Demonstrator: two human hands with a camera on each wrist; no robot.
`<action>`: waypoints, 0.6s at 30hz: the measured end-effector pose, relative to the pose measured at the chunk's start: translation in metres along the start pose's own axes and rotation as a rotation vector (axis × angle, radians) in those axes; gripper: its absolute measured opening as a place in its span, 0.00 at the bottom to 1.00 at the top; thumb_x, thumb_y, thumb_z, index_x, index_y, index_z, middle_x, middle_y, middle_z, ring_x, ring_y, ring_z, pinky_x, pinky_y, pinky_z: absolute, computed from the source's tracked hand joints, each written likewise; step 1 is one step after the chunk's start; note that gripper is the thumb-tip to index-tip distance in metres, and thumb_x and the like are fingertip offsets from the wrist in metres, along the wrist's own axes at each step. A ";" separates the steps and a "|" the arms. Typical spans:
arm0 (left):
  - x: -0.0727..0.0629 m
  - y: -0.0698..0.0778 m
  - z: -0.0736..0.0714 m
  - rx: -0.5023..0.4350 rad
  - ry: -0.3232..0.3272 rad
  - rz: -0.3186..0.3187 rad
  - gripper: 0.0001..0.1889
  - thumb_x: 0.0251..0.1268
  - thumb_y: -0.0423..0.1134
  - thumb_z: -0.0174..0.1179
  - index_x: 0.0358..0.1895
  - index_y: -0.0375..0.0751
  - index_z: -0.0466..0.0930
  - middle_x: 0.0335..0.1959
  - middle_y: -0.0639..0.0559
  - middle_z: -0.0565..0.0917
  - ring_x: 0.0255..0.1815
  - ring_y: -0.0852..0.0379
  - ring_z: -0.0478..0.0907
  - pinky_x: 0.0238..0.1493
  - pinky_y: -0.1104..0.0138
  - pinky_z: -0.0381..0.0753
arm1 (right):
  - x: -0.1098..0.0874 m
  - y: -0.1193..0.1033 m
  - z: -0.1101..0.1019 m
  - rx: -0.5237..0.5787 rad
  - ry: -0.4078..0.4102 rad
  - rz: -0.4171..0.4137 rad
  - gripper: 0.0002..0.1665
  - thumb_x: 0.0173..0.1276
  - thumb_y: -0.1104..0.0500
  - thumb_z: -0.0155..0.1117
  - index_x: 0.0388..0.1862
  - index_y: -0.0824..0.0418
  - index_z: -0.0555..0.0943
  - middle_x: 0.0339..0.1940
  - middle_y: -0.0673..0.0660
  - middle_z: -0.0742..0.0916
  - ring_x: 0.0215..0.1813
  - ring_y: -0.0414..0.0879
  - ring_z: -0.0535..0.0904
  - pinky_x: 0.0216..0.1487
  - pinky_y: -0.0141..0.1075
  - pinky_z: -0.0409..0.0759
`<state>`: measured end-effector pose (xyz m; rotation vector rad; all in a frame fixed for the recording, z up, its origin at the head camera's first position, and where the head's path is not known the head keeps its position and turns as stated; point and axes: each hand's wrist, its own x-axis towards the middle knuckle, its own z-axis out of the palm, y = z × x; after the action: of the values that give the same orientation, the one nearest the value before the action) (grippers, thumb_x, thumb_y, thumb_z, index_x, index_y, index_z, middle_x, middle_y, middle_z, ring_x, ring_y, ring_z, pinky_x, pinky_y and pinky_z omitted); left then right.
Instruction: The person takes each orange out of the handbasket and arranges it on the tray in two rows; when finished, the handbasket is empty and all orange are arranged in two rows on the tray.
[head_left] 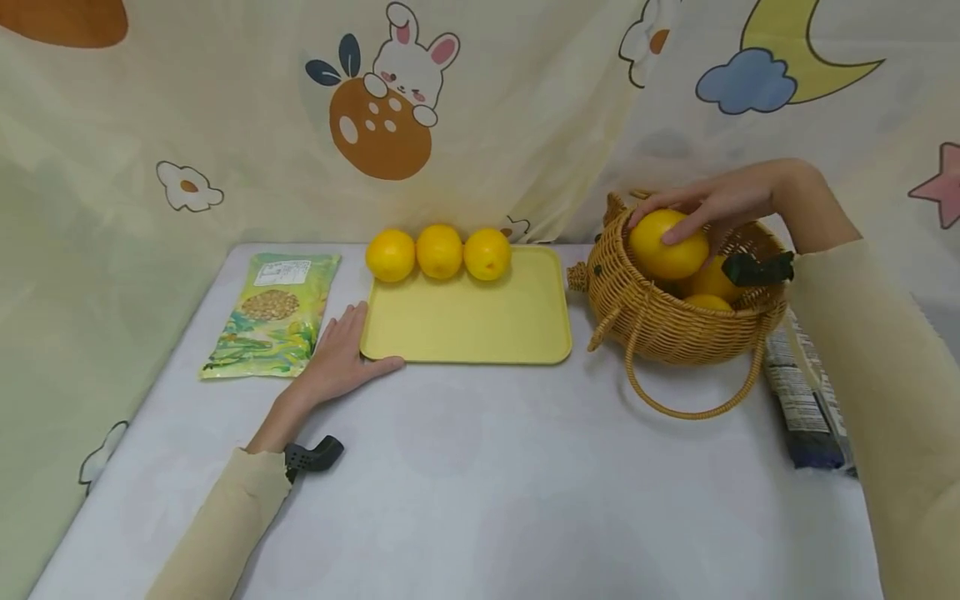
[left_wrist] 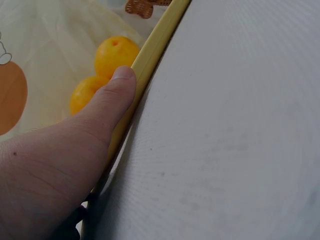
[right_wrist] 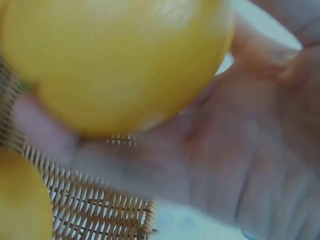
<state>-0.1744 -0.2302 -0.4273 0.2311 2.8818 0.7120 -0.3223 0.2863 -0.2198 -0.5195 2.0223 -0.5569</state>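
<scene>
My right hand [head_left: 723, 200] grips a yellow-orange orange [head_left: 666, 246] at the mouth of a wicker basket [head_left: 675, 333] shaped like an animal. Close up in the right wrist view, the fingers curl under that orange [right_wrist: 120, 60]. Two more oranges show inside the basket, one of them low at the front [head_left: 708, 302]. On the left, my left hand [head_left: 341, 358] lies at the front left corner of a yellow tray [head_left: 468, 329], fingers straight along its side. The left thumb [left_wrist: 112, 97] rests on the tray's front rim. Three oranges [head_left: 439, 252] stand in a row along the tray's back edge.
A green and yellow printed bag [head_left: 273, 321] lies left of the tray. Right of the basket is a dark-ended package [head_left: 810, 408], partly hidden by the right sleeve. The basket's looped handle [head_left: 693, 414] hangs forward onto the white table [head_left: 525, 483]. A patterned cloth [head_left: 525, 108] hangs behind.
</scene>
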 end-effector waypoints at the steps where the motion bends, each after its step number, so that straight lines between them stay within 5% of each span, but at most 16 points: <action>1: 0.000 -0.001 0.000 0.001 0.001 0.000 0.65 0.53 0.76 0.55 0.78 0.40 0.27 0.81 0.42 0.35 0.82 0.43 0.31 0.80 0.47 0.30 | -0.004 -0.001 0.003 -0.006 0.043 -0.050 0.33 0.77 0.53 0.50 0.76 0.45 0.52 0.72 0.58 0.57 0.62 0.56 0.72 0.56 0.50 0.83; 8: -0.001 -0.003 -0.004 0.003 0.016 0.010 0.64 0.53 0.75 0.56 0.78 0.39 0.28 0.80 0.40 0.36 0.82 0.42 0.33 0.80 0.47 0.30 | -0.007 -0.008 0.018 0.145 0.207 -0.381 0.31 0.77 0.67 0.43 0.76 0.51 0.54 0.63 0.59 0.68 0.56 0.53 0.78 0.51 0.50 0.85; 13: -0.001 -0.001 -0.003 0.003 0.014 0.006 0.64 0.53 0.75 0.56 0.78 0.39 0.28 0.80 0.40 0.36 0.82 0.42 0.33 0.80 0.47 0.30 | -0.004 -0.016 0.017 0.227 0.222 -0.570 0.31 0.77 0.70 0.41 0.74 0.52 0.55 0.61 0.61 0.70 0.50 0.50 0.82 0.48 0.44 0.87; 18: -0.001 0.000 0.000 -0.011 0.013 0.003 0.64 0.53 0.75 0.56 0.78 0.39 0.29 0.80 0.40 0.36 0.82 0.42 0.32 0.80 0.47 0.30 | 0.008 -0.027 0.015 0.462 0.171 -0.760 0.30 0.77 0.70 0.37 0.73 0.51 0.54 0.64 0.62 0.66 0.54 0.53 0.83 0.51 0.47 0.85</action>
<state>-0.1737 -0.2303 -0.4268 0.2305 2.8892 0.7326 -0.3098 0.2573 -0.2164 -0.9731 1.7157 -1.5224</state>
